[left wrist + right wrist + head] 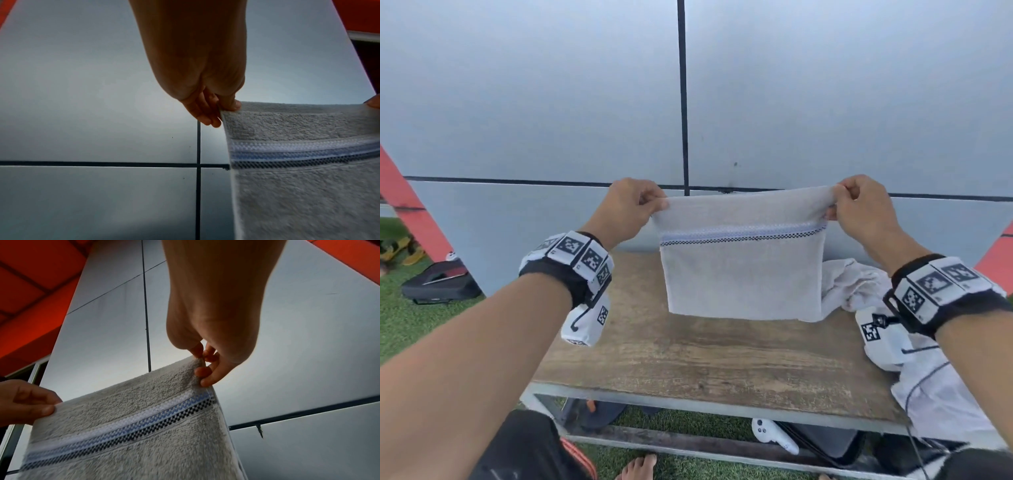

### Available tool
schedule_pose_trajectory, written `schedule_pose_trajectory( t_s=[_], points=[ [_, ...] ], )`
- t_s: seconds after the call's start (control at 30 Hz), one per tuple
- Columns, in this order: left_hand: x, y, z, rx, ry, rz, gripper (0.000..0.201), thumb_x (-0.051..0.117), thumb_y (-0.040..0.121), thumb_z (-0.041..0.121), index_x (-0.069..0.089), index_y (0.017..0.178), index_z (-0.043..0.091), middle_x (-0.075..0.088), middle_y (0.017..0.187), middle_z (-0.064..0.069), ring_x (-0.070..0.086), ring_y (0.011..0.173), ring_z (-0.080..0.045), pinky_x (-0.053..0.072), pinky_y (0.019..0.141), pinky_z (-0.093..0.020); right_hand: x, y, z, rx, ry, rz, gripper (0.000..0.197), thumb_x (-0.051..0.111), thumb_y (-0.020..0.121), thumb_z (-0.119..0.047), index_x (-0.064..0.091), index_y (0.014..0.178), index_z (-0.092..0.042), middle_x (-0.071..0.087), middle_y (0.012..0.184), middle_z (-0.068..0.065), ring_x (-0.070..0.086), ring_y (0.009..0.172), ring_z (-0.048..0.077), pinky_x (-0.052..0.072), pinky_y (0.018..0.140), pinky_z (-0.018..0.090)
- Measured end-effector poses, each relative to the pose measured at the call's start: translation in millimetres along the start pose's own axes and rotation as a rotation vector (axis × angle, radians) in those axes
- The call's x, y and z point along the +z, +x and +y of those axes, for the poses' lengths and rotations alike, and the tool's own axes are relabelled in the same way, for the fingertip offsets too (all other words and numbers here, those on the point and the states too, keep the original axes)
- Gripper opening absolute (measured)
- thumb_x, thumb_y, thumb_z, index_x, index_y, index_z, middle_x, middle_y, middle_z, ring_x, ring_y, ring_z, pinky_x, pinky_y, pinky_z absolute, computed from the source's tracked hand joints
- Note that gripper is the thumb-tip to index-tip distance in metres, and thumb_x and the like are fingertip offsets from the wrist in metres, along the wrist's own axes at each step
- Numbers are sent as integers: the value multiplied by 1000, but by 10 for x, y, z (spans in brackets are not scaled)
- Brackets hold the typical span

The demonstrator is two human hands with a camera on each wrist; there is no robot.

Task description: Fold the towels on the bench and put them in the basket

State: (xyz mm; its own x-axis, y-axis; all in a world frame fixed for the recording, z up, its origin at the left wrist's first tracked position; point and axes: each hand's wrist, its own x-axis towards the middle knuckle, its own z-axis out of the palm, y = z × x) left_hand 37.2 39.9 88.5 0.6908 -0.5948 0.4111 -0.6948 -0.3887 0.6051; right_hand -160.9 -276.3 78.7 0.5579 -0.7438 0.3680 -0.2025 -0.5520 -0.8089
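A grey towel (743,274) with a white, blue and black woven stripe hangs in the air above the wooden bench (688,356), stretched flat between both hands. My left hand (650,204) pinches its upper left corner, seen close in the left wrist view (228,107). At the upper right corner my right hand (835,202) pinches the cloth, thumb and fingers curled on it (200,368). The towel (298,162) (133,426) hangs with its lower edge just above the bench top. No basket shows in any view.
A crumpled pile of white towels (859,284) lies on the bench's right side, reaching to its front right corner (941,401). A grey panelled wall (585,102) stands right behind the bench. Bags and a white controller (774,433) lie below; a black case (438,284) rests on the grass at left.
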Motion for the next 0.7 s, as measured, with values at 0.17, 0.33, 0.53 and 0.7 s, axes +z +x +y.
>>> schedule_pose_trajectory(
  t_s=[0.17,0.33,0.53,0.7],
  points=[
    [127,-251,-25,-8,-62,200,10,66,95,22,68,89,15,69,89,2,60,83,-10,46,72,-16,3,-288,87,-58,71,-3,11,46,103,-18,56,105,-13,65,94,6,68,90,26,54,94,43],
    [411,-942,-251,-116,-109,-19,18,61,98,25,64,85,14,59,66,14,53,58,7,40,60,-15,40,-857,680,66,1,-208,17,47,104,-22,60,101,-11,63,95,5,59,90,23,47,89,40],
    [739,-1584,-893,-237,-71,-518,25,61,98,31,64,74,34,63,64,16,57,61,-5,46,65,-30,32,-1415,1047,204,-270,-726,22,50,103,-14,58,83,-10,61,88,4,54,85,19,39,68,26],
    [821,-1717,-924,-308,-85,-705,21,61,98,34,73,100,17,77,94,4,73,86,-10,57,77,-27,23,-1491,1127,333,-269,-858,19,49,104,-14,62,92,-8,70,100,10,70,95,24,58,88,40]
  ],
)
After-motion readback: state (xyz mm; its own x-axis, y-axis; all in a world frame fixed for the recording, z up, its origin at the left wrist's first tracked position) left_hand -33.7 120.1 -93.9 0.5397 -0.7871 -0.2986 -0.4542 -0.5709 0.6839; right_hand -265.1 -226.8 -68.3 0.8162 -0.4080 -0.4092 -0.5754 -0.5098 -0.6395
